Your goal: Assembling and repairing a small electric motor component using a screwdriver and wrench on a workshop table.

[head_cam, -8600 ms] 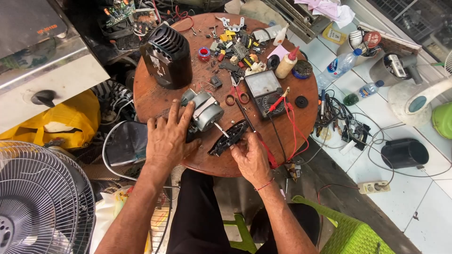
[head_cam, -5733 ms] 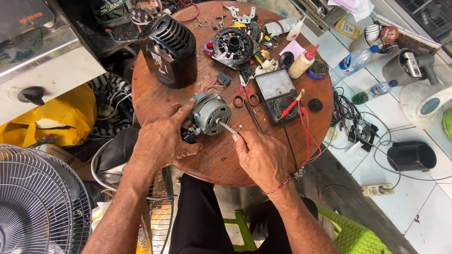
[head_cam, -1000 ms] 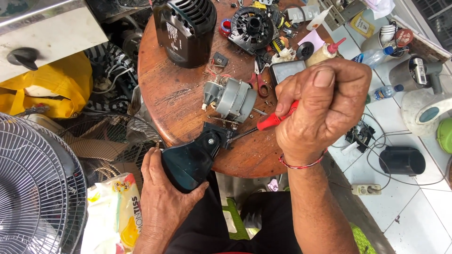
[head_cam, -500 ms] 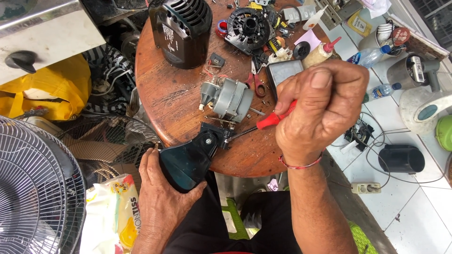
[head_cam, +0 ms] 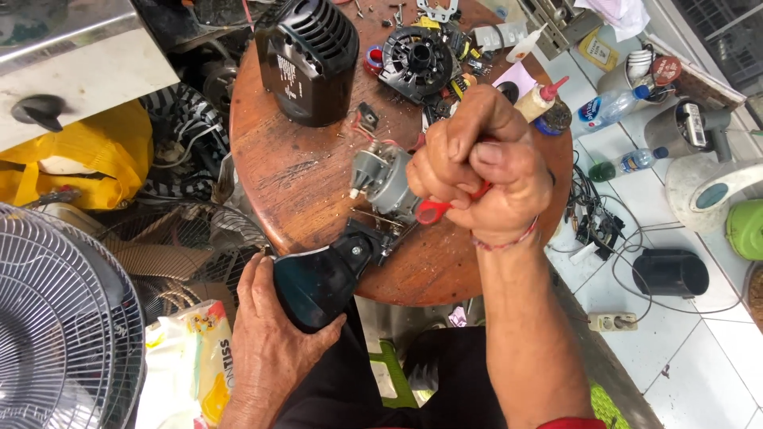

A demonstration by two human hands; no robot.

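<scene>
My left hand (head_cam: 274,334) grips a dark teal fan housing (head_cam: 318,282) at the near edge of the round wooden table (head_cam: 302,183). A black bracket (head_cam: 367,245) sticks out from the housing's top. My right hand (head_cam: 477,175) is closed in a fist around a red-handled screwdriver (head_cam: 435,209), whose shaft points down toward the bracket. A grey fan motor (head_cam: 383,179) lies on the table just behind, partly hidden by my right fist.
A black motor cover (head_cam: 306,59) stands at the table's back, beside a round black vented part (head_cam: 419,59), a glue bottle (head_cam: 537,99) and loose small parts. A fan grille (head_cam: 63,334) is at lower left. Bottles, a cable tangle and a black cup (head_cam: 671,274) lie on the tiled floor.
My right fist has moved up and left over the motor with the screwdriver. The left hand keeps holding the teal housing at the table edge.
</scene>
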